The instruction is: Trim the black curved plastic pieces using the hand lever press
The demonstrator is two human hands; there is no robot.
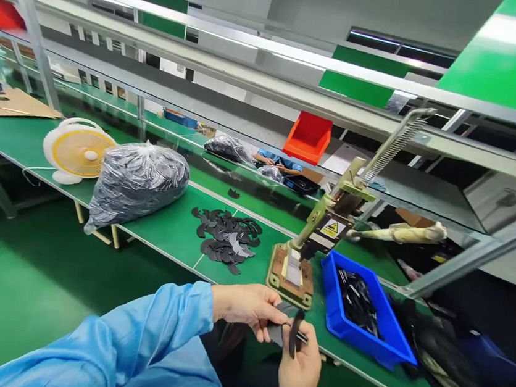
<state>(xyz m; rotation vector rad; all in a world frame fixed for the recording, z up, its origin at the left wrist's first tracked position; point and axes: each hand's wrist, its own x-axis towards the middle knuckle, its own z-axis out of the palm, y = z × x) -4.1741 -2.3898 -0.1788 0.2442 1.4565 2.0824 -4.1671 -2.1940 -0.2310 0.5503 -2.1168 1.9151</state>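
In front of my body, my left hand [249, 307] pinches a thin grey piece [276, 332] between thumb and fingers. Close against it, my right hand [301, 366] is closed on a black curved piece [295, 334] that stands upright between its fingers. The fingertips of both hands meet around these pieces, so where the pieces join is hidden. Just beyond my hands is a hand press [312, 243] with a warning label and a base plate [293, 272]. To its left lies a loose pile of black and grey curved pieces [225, 236].
Right of the press sits a blue bin [368, 330] of black parts. A plastic bag [140, 183] full of dark pieces and a fan [81, 151] stand at left. An orange bin [308, 138] rests on the shelf. Across the bench, a person in blue sleeves [278, 160] works.
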